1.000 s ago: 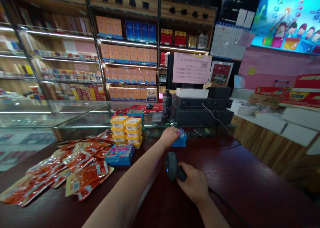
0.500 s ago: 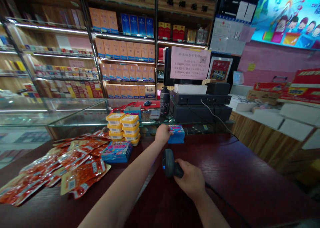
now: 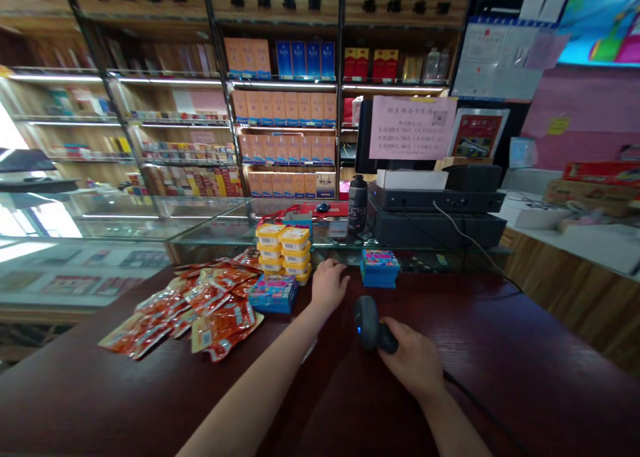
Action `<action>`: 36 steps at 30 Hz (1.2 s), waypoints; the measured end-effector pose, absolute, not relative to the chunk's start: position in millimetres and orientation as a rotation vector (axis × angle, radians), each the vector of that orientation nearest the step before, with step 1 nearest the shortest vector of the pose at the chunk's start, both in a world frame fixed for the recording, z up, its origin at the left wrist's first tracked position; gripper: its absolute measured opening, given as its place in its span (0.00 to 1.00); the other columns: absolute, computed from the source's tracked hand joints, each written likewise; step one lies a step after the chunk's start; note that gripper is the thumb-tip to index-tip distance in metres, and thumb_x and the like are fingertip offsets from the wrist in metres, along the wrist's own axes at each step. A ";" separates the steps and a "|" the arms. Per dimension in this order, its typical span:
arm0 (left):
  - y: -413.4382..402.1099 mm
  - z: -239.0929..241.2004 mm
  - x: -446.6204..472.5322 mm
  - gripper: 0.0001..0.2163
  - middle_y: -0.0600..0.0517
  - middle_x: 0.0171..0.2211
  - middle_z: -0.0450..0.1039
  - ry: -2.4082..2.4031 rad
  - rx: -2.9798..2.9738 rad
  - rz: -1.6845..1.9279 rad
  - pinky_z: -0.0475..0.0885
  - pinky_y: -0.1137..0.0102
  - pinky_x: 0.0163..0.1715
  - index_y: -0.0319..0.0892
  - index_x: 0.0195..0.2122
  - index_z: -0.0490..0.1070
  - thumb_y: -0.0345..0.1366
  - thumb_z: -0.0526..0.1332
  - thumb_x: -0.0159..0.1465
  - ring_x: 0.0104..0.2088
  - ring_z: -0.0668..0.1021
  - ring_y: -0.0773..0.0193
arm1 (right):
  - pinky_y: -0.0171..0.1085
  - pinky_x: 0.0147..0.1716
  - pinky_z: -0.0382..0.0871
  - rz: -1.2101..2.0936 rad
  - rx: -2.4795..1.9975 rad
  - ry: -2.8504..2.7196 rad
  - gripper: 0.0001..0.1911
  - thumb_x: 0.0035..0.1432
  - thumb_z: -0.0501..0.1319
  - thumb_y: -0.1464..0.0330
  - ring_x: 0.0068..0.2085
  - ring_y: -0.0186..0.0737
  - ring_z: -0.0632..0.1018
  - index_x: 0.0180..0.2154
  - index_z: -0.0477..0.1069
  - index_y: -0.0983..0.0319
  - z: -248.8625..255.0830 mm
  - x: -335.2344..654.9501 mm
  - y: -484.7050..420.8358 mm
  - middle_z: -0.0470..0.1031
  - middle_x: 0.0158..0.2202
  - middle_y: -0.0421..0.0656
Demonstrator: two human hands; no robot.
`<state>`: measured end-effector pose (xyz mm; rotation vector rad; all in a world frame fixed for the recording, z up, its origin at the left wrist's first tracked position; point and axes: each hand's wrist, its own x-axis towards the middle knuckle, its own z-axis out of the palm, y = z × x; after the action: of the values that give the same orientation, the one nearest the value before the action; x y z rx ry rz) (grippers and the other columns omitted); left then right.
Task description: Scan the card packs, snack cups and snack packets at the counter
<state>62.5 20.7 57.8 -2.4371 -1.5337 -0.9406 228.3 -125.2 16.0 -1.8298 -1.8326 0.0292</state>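
1. Spreading across most of my lower view, the dark table (image 3: 500,350) carries the goods and sits under both hands, presumably so that everything stays reachable.
2. To the left I see the packets (image 3: 225,320) in a loose, overlapping heap; soft pouches like these would hardly stand, so I judge a pile suits them.
3. Beside the heap's far end, the yellow tubs (image 3: 295,255) rise in two adjoining columns. Their flat lids seem to make that steady, and several labels face me.
4. The left stack (image 3: 273,294) of blue boxes sits in front of the tubs, next to the packets; the right stack (image 3: 380,270) stands well apart from it, near the table's far edge. Flat, matching boxes probably pile neatly.
5. In the right hand (image 3: 413,353) I have the scanner (image 3: 367,322), fingers wrapped around its grip, likely for a firm hold. The right stack lies beyond the scanner, slightly rightward.
6. Between the stacks, the left hand (image 3: 330,285) is palm down, fingers loosely spread, with nothing visible in its grasp. The left stack is just leftward; the right stack is to its right, untouched.
7. Smallest, the scanner's blue light (image 3: 359,329) glows towards me.
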 end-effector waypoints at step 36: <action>-15.3 2.0 16.5 0.18 0.49 0.40 0.71 -1.695 -2.011 -3.387 0.77 0.60 0.40 0.41 0.41 0.63 0.39 0.66 0.53 0.36 0.78 0.64 | 0.39 0.34 0.69 -0.086 -1.836 -1.747 0.18 0.53 0.57 0.64 0.40 0.46 0.79 0.47 0.69 0.54 12.9 225.0 -127.4 0.78 0.42 0.41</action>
<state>16.5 -15.3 2.0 -2.0114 -1.6951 -3.3874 225.0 -127.4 12.9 -1.8363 -1.7474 -0.0864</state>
